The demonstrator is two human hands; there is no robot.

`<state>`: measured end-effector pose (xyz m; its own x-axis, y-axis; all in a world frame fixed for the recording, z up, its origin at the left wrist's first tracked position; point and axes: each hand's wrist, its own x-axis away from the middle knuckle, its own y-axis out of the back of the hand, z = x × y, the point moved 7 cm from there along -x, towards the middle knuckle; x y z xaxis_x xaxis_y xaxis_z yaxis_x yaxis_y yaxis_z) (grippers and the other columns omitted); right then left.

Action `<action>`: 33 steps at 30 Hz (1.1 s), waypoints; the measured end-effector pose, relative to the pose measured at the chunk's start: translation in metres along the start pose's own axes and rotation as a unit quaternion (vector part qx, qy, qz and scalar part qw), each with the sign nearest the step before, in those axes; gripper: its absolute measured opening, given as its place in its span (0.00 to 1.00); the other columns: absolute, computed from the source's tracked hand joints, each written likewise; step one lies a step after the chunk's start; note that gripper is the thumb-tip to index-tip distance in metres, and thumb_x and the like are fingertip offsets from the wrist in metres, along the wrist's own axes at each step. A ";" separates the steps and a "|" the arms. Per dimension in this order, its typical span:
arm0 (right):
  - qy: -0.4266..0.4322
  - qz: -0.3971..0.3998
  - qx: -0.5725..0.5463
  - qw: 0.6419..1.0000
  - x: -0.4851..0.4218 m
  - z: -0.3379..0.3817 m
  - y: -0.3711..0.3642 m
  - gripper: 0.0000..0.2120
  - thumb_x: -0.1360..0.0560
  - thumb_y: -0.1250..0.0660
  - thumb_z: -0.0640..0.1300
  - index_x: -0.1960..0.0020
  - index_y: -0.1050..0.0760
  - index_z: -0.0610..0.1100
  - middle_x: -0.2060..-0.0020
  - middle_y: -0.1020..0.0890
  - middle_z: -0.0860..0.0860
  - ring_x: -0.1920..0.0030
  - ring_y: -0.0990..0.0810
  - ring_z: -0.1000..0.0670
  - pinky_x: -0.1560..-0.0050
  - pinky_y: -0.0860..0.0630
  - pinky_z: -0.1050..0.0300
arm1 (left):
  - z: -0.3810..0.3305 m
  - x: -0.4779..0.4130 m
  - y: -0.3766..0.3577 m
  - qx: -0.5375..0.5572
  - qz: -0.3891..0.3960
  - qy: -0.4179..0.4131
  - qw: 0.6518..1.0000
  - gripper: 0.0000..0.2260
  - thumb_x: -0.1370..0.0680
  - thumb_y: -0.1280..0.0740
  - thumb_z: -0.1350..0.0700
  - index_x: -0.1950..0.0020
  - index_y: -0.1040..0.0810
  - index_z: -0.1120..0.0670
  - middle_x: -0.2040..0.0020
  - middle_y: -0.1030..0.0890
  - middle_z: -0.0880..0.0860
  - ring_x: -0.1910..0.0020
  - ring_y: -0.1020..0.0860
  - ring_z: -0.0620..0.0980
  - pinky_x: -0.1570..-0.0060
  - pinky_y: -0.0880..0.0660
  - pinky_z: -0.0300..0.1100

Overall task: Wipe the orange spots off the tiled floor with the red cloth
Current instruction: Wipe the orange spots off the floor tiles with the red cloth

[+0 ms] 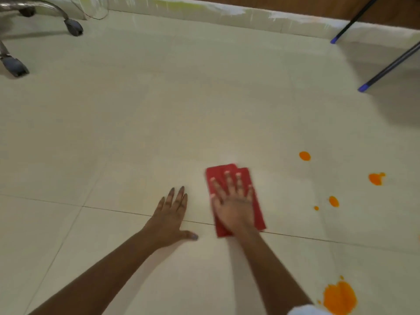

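Orange spots right of the cloth await us, our right hand pressing it flat-fingered, left hand splayed beside it.

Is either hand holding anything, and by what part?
Nothing is gripped. The right hand presses flat on the middle of the cloth, fingers straight; the left hand lies flat on the floor.

Glossy cream tiles — chair castors left, wooden wall behind

Bare left hand flat, fingers together, thumb out, bare right hand flat (slightly blurred), fingers spread, both forearms outstretched
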<state>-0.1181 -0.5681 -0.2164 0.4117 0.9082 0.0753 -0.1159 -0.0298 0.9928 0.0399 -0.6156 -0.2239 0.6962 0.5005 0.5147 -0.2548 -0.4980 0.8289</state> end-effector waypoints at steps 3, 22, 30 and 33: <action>0.153 -0.026 -0.015 0.988 0.100 0.038 -0.011 0.24 0.25 0.46 0.57 0.29 0.41 0.62 0.26 0.38 0.51 0.26 0.42 0.44 0.32 0.47 0.37 | -0.001 0.027 -0.014 -0.007 -0.001 -0.007 1.000 0.64 0.53 0.70 0.19 0.28 0.68 0.59 0.31 0.75 0.55 0.31 0.73 0.54 0.30 0.64 0.49; -0.057 -0.056 -0.008 0.997 0.246 -0.083 -0.006 0.25 0.27 0.43 0.57 0.30 0.37 0.62 0.27 0.37 0.51 0.28 0.38 0.42 0.32 0.41 0.38 | -0.052 0.074 -0.043 -0.082 0.065 -0.014 0.994 0.59 0.39 0.32 0.30 0.27 0.67 0.56 0.28 0.73 0.56 0.28 0.69 0.60 0.29 0.56 0.60; -0.046 -0.030 -0.053 0.997 0.288 -0.029 -0.015 0.25 0.25 0.43 0.57 0.28 0.41 0.61 0.26 0.38 0.50 0.26 0.43 0.43 0.31 0.43 0.35 | -0.108 0.073 -0.064 -0.086 0.059 -0.056 0.993 0.63 0.46 0.40 0.22 0.31 0.73 0.55 0.32 0.78 0.57 0.31 0.75 0.61 0.31 0.64 0.60; -0.095 -0.052 -0.038 0.993 0.318 -0.077 -0.014 0.26 0.27 0.42 0.57 0.30 0.38 0.62 0.27 0.38 0.51 0.27 0.40 0.43 0.32 0.43 0.36 | -0.135 0.074 -0.071 -0.088 0.039 -0.120 0.988 0.64 0.55 0.56 0.17 0.32 0.74 0.54 0.30 0.76 0.54 0.34 0.80 0.54 0.33 0.70 0.56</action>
<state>-0.0550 -0.2473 -0.2131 0.5875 0.8092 -0.0029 -0.1293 0.0974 0.9868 0.0191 -0.4477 -0.2156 0.8040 0.2729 0.5283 -0.4108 -0.3873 0.8254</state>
